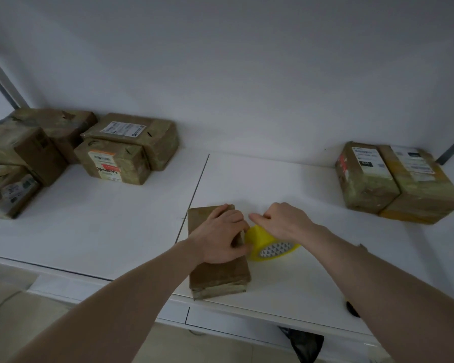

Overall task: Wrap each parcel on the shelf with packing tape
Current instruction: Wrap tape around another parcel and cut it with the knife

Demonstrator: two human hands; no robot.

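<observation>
Both hands at work on a brown parcel at the front of the white desk.

The left hand (222, 235) rests on top of the parcel (218, 271), fingers curled over its far end, thumb pinching at the edge beside the yellow tape roll (269, 246). The right hand (281, 220) grips that roll from above, just right of the parcel. More taped parcels sit well off: a pile (126, 150) far left, two (396, 182) far right.

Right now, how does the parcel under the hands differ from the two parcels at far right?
The front parcel shows no label; the right pair carry white shipping labels on top. The front parcel lies alone, held by the left hand; the right pair sit side by side, touching, untouched by hands. All are brown boxes.
</observation>
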